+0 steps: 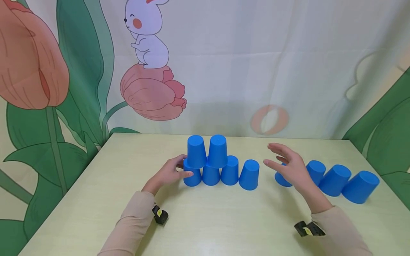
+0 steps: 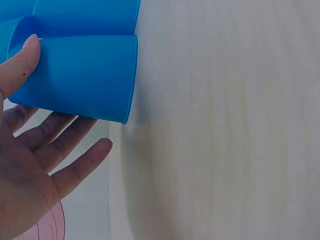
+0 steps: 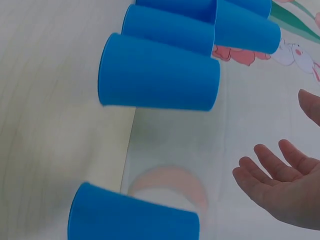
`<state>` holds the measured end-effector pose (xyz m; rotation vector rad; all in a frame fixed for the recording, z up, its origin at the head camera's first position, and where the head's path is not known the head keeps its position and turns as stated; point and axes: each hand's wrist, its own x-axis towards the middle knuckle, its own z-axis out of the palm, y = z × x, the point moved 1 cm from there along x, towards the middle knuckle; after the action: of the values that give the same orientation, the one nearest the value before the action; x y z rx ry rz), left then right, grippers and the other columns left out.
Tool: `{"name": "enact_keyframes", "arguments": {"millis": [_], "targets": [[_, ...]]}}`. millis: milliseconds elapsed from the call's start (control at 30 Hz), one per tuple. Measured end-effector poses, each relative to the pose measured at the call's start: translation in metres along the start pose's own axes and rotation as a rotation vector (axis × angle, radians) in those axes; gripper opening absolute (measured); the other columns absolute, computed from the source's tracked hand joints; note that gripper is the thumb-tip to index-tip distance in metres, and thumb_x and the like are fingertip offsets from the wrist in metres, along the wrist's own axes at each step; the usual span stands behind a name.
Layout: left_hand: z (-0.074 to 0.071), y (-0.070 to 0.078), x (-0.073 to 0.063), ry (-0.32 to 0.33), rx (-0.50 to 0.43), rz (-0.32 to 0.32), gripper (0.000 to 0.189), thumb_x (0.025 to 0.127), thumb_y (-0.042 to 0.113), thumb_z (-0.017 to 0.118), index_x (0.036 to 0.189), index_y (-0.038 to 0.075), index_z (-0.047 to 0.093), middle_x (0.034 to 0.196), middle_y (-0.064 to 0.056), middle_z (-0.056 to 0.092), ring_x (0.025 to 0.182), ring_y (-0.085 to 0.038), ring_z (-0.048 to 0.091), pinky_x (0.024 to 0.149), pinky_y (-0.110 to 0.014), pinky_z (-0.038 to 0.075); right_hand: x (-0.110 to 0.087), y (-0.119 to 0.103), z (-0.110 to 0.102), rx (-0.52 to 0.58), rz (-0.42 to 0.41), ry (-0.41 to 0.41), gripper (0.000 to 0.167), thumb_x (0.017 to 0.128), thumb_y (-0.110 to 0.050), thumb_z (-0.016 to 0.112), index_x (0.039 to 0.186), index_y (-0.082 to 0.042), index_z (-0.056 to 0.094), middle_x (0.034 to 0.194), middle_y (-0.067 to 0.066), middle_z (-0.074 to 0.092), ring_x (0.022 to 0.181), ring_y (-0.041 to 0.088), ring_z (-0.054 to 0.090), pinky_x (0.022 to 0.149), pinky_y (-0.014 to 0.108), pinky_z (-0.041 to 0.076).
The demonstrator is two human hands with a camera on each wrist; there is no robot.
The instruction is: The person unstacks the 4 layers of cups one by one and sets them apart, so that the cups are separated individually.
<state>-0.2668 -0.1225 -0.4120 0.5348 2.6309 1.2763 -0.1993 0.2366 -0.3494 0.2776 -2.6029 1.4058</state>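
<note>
Blue cups stand upside down on the table. My left hand point(image 1: 171, 172) is at the left end of a row, its thumb point(image 2: 27, 57) lying against the front of the end cup point(image 2: 82, 75) and its loosely spread fingers behind it. Two upper cups point(image 1: 196, 151) point(image 1: 218, 151) stand side by side on that row. A bit to the right of the row's third cup point(image 1: 230, 170) is another cup point(image 1: 249, 175). My right hand point(image 1: 288, 165) hangs in the air, holding nothing, fingers extended. It partly hides a cup point(image 1: 282, 179) behind it.
Farther right, three more upturned cups point(image 1: 315, 172) point(image 1: 335, 180) point(image 1: 360, 187) run in a slanting line toward the table's right edge. Behind the pale wooden table point(image 1: 211, 220) hangs a printed curtain point(image 1: 224, 71) with a rabbit and tulips.
</note>
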Motion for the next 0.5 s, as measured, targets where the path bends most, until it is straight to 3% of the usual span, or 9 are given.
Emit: {"name": "enact_keyframes", "arguments": {"millis": [167,500], "targets": [[-0.001,0.001,0.0,-0.007,0.011,-0.007,0.059,0.081,0.028,0.069,0.129,0.005,0.044,0.117,-0.012,0.057,0.106,-0.029,0.054,0.087,-0.047,0.045,0.001,-0.015,0.01,0.029,-0.028,-0.028,0.06,0.085,-0.023,0.065,0.135,-0.003,0.038,0.135,0.017,0.042,0.125,0.032,0.037,0.099,0.047,0.034],[0.0,0.0,0.001,-0.026,0.024,-0.007,0.064,0.079,0.028,0.071,0.131,0.005,0.042,0.119,-0.012,0.056,0.106,-0.029,0.053,0.085,-0.045,0.046,0.001,-0.018,0.016,0.039,-0.028,-0.047,0.058,0.086,-0.027,0.064,0.134,-0.003,0.04,0.134,0.017,0.044,0.124,0.032,0.039,0.099,0.048,0.033]]}}
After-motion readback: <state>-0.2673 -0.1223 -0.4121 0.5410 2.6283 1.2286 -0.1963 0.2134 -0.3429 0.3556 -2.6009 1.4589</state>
